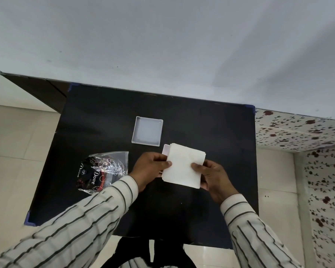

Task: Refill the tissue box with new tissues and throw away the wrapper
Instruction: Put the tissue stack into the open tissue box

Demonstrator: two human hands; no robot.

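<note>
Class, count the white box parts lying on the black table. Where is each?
2. One open tray lies at the table's centre. Another part peeks out behind the tissues, mostly hidden, held by left hand and right hand.

Soft even daylight; glare on wrapper; wide-angle bending, blurred sleeves at edges.

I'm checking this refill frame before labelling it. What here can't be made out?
All in the head view:
- Box under the tissue stack: only a pale corner shows; the stack hides the rest.
- Wrapper: lettering partly lost to crumples and glare; the left sleeve covers its near edge.
- Right hand fingers: mostly behind the stack.
- No bin in frame.
</note>
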